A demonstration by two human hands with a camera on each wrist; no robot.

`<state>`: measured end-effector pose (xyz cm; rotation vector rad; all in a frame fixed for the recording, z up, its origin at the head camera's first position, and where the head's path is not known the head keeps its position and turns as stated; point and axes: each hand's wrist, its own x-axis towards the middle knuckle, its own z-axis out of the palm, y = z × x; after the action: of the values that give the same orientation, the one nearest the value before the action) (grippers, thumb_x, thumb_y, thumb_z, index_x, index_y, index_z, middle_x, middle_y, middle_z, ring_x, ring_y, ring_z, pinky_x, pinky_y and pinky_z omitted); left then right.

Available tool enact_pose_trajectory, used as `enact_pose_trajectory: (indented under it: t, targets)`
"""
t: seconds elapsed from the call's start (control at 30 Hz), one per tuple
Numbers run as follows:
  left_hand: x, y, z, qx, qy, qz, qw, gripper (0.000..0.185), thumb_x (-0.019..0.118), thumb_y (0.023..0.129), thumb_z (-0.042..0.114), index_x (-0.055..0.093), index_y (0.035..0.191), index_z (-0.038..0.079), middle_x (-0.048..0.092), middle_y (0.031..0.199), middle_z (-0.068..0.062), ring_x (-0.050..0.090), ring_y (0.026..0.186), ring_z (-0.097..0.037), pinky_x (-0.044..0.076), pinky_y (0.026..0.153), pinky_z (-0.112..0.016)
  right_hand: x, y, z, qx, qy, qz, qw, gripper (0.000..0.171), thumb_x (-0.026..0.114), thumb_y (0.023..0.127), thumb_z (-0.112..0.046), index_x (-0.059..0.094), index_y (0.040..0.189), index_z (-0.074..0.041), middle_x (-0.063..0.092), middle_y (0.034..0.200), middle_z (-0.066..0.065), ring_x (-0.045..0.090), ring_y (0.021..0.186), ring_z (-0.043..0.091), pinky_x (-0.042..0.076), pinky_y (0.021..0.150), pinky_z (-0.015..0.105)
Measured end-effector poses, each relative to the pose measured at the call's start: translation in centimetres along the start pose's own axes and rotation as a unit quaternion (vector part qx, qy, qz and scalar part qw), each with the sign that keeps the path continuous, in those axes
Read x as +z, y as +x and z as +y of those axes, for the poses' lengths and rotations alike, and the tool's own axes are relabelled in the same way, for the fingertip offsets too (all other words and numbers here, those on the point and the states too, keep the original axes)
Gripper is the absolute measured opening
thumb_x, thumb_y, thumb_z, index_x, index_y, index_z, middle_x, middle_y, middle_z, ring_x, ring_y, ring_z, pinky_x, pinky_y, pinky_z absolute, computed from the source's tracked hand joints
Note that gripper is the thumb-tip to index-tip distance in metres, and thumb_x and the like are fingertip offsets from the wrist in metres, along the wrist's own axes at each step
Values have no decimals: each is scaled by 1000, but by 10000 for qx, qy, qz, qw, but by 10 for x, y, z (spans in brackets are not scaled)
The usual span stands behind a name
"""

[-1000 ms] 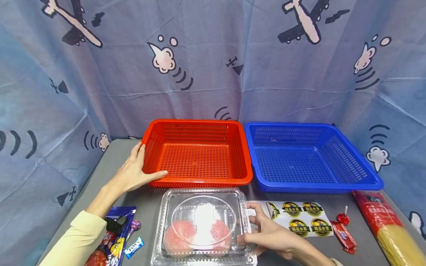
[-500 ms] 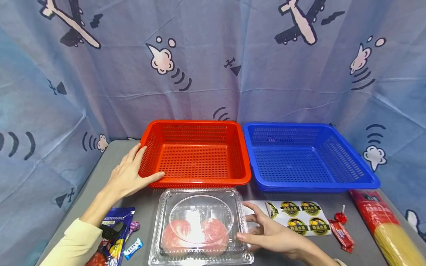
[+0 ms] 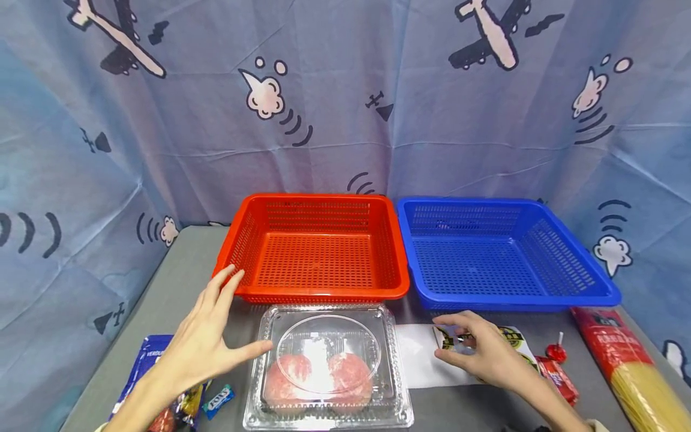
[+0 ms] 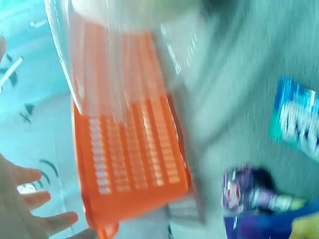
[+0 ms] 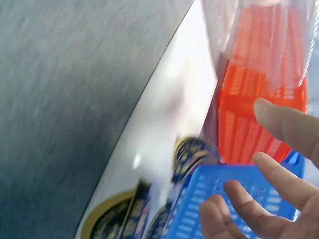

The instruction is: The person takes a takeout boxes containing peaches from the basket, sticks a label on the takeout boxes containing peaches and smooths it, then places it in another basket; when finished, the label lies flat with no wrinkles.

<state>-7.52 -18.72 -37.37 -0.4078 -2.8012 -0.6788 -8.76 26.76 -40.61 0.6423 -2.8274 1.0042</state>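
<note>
A clear plastic clamshell box [image 3: 380, 327] with reddish round fruit [image 3: 348, 375] inside stands at the front middle. My left hand [image 3: 202, 342] is spread beside the box's left edge, its thumb pointing at the lid and its fingers near the red basket [image 3: 318, 294]. Over the sheet of round black-and-gold stickers [image 3: 426, 360] is my right hand [image 3: 480, 351], thumb and forefinger apart on either side of a lifted, curling sticker [image 3: 444, 337]. In the right wrist view the fingers [image 5: 249, 204] are spread with nothing between them.
A blue basket [image 3: 518, 300] adjoins the red one at the back. Spaghetti [image 3: 642, 384] in a red pack lies far right, near a lollipop [image 3: 556, 353] and a red-wrapped snack [image 3: 558, 379]. A blue pouch [image 3: 141, 360] and a small blue candy [image 3: 218, 401] lie left.
My left hand has left the red basket's side and come down toward the box. My right hand has let go of the box's right edge and moved right over the sticker sheet.
</note>
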Motion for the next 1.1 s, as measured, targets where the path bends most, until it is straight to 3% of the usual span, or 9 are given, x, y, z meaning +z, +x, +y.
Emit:
enact_pose_trajectory:
  t: [0.13,0.2,0.3,0.53,0.83,0.93,1.1]
  targets:
    - [5,-15,11,126,-218,-67,9997,118,82,72,66,23,163,18,26,165,-7,45,140,-43,50,92,-73,-3,2,9,11,-277,-195,9994,54,91,74,-20,71,121,-4,55,89,2,41,69,1,35,58,20]
    - [8,-20,15,202,-261,-121,9994,120,82,71,68,23,163,18,27,165,-7,46,139,-41,52,93,-70,-3,3,13,-58,-302,-255,9992,57,92,73,-20,70,123,-4,48,84,0,35,66,1,31,57,20]
    - [14,-25,18,324,-305,-200,9988,123,81,69,71,24,163,16,28,165,-7,47,139,-39,53,93,-67,-2,4,17,-127,-387,-280,9988,61,93,71,-22,69,124,-4,52,87,1,40,70,1,36,59,19]
    - [25,-31,23,231,-513,-710,9959,130,77,65,80,18,165,22,20,169,0,38,146,-38,50,97,-70,-2,8,21,105,-625,-690,9956,71,93,69,-32,67,131,-6,65,106,6,53,89,9,46,69,23]
    - [36,-34,25,76,-636,-1251,9901,134,72,65,86,11,166,23,10,174,-1,31,152,-43,43,98,-78,-1,15,26,112,-559,-1259,9904,66,90,76,-26,67,131,3,59,97,2,44,81,5,38,65,21]
    - [37,-34,24,34,-679,-1320,9889,134,72,65,85,11,166,23,8,174,0,29,153,-43,42,97,-79,1,17,28,-5,-395,-1317,9905,61,88,78,-24,68,129,4,52,87,-1,37,73,1,32,60,20]
    - [38,-33,23,12,-793,-1436,9864,133,74,66,82,10,166,22,5,175,0,27,153,-44,42,97,-80,2,19,29,-86,-271,-1364,9903,58,87,80,-24,69,128,1,52,90,0,34,67,-1,31,57,20]
